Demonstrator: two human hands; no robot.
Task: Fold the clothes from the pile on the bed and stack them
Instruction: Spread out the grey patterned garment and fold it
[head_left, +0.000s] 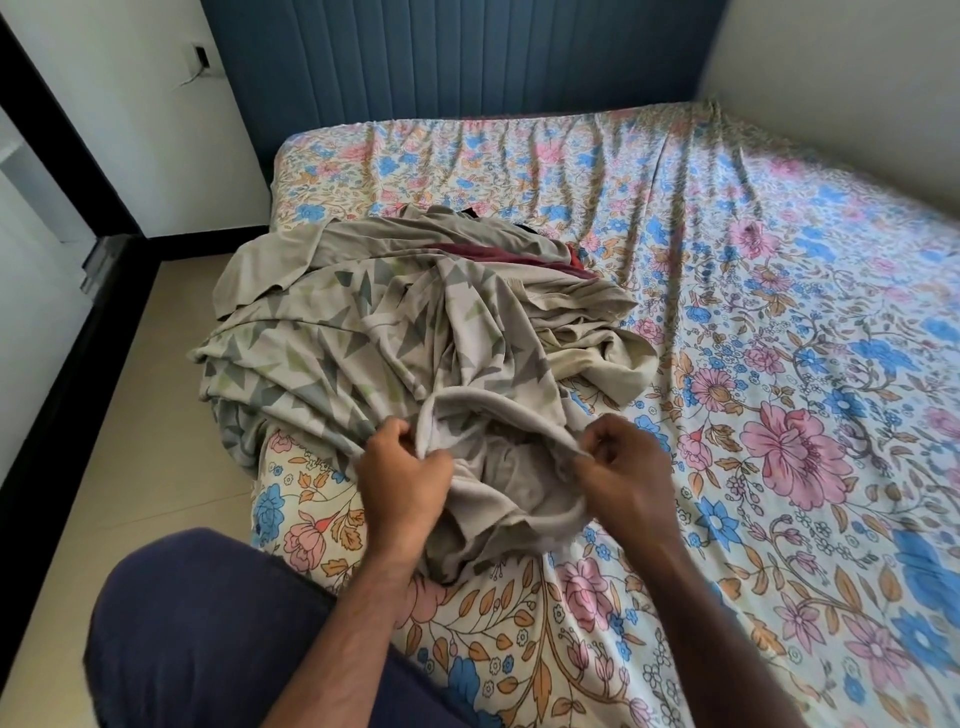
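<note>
Left hand: the left hand (402, 470) had its fingers curled around the edge of a grey garment (498, 467), at about 7 o'clock from the pile.
Right hand: the right hand (626, 465) pinched the other side of the same edge, so the cloth was spread open between both hands, just above the bed.
Pile: the pile of clothes (395, 317) lay on the floral bedsheet (779, 312), at 12 o'clock from the hands, close to the bed's edge at 9 o'clock. On top was a cloth with a triangle pattern (332, 343); a plain beige piece (332, 244) and a dark red piece (498, 254) showed behind it.
Stack: no folded stack was visible; I judged the work was at its beginning.
Risk: the grey garment appeared still joined with the patterned cloth. If it was lifted fast, it could pull the pile along, and some pieces might slide over the bed's edge to the floor (156, 415).
Risk two: the garment looked crumpled, maybe inside out; folding it so would give a crooked result.
Containers: no basket or box was in sight; the bed alone carried the clothes.
</note>
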